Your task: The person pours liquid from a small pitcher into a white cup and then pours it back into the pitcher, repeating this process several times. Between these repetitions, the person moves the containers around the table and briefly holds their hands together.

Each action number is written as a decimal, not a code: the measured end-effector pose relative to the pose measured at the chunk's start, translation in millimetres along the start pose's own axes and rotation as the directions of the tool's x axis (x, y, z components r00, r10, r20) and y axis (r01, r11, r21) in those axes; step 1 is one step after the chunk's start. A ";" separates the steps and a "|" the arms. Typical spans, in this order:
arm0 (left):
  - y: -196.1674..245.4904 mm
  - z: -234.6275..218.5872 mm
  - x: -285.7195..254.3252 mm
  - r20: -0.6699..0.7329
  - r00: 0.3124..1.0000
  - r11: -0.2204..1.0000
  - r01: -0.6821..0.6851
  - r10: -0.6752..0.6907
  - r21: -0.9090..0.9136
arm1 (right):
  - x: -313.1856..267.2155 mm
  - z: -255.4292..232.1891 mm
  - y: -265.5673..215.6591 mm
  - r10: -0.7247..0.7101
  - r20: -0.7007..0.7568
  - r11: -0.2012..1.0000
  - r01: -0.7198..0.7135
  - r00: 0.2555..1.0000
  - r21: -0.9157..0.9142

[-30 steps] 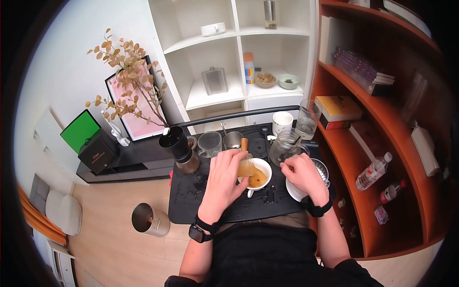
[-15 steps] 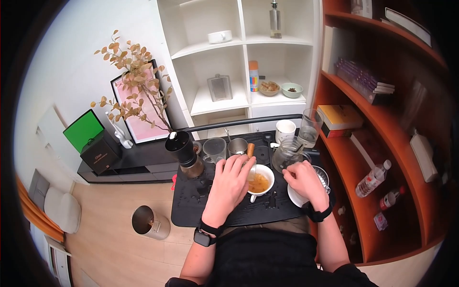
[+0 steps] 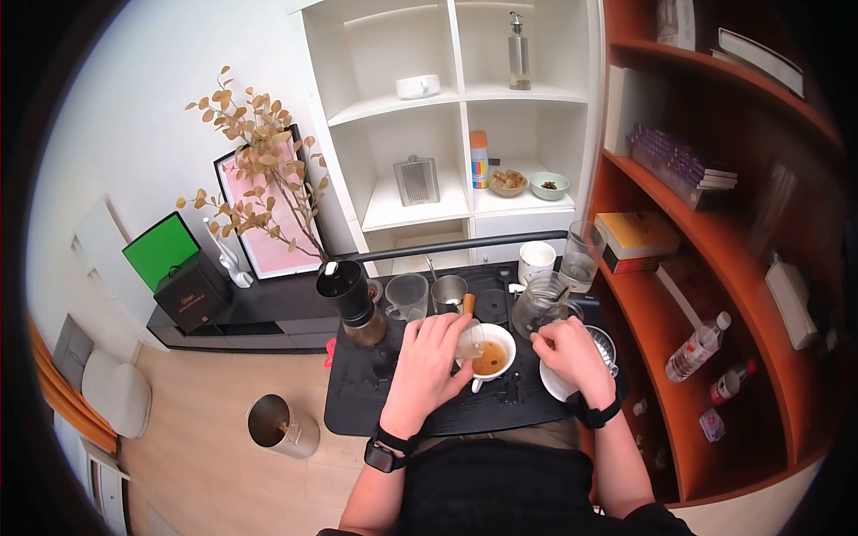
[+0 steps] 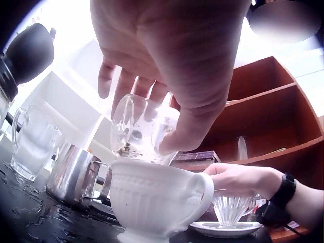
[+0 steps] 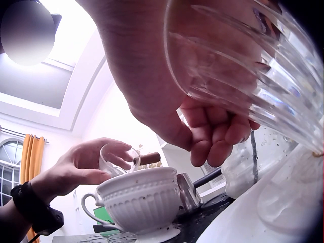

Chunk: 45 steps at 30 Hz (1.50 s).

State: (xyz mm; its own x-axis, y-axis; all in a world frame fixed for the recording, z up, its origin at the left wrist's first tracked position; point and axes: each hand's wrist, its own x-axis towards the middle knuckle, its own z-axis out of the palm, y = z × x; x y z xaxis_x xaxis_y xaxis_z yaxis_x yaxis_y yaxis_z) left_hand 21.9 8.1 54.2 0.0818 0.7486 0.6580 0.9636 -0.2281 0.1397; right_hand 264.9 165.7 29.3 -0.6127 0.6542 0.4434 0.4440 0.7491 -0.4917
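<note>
My left hand (image 3: 427, 364) holds a small clear glass cup (image 4: 144, 124) with a wooden side handle (image 3: 468, 305). The glass is tilted, its mouth at the rim of a white fluted cup (image 4: 147, 200). Dark bits cling inside the glass. Brown liquid (image 3: 489, 360) with dark specks lies in the white cup. My right hand (image 3: 576, 355) hangs with loosely curled fingers and nothing visible between them. It is over a ribbed glass dripper (image 4: 230, 207) on a white saucer (image 4: 202, 226), with a glass jug (image 3: 534, 308) just beyond the fingers.
On the wet black tray table (image 3: 366, 415) stand a coffee grinder (image 3: 349, 304), a glass mug (image 3: 407, 297), a steel pitcher (image 3: 449, 293), a white cup (image 3: 536, 261) and a tall glass (image 3: 583, 259). A brown bookshelf (image 3: 751, 223) rises at the right. A metal bin (image 3: 299, 438) stands on the floor.
Brown liquid visible in the held glass a second ago has gone into the white cup. The left hand keeps the glass tilted there. The right hand stays in place while the head view shifts slightly.
</note>
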 end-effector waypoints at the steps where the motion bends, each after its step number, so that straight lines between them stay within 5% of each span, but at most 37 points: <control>1: -0.3 0.9 -1.1 -0.042 0.999 0.999 0.027 -0.029 -0.047 | -0.8 -0.4 -1.0 0.006 0.006 1.000 -0.006 1.000 0.000; 14: -6.6 -0.2 -12.8 -0.114 0.973 0.956 0.169 -0.200 -0.239 | -0.4 0.7 0.8 0.013 0.025 1.000 -0.013 1.000 -0.015; 20: -15.0 0.2 -27.2 -0.019 0.902 0.851 0.400 -0.432 -0.340 | -0.8 2.3 3.5 -0.011 0.007 1.000 0.011 1.000 -0.008; 26: -24.8 -5.9 -36.6 0.111 0.737 0.691 0.667 -0.667 -0.279 | -0.6 1.5 3.5 0.010 0.032 1.000 -0.010 0.999 -0.016; 43: -27.0 29.5 -55.5 0.222 0.744 0.686 0.668 -0.630 -0.288 | -1.3 2.4 3.9 -0.011 0.012 1.000 0.012 1.000 -0.017; 45: -26.6 29.5 -60.8 0.151 0.815 0.782 0.579 -0.559 -0.230 | -0.6 0.4 0.9 -0.001 0.020 1.000 0.001 1.000 -0.022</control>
State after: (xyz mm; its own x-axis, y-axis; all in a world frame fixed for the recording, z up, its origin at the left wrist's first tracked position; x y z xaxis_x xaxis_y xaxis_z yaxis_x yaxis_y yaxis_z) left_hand -1.1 -13.0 -11.3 -0.4340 0.8315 0.3466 0.7423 0.1121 0.6606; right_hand 265.5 165.9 28.3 -0.6259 0.6515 0.4286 0.4578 0.7519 -0.4744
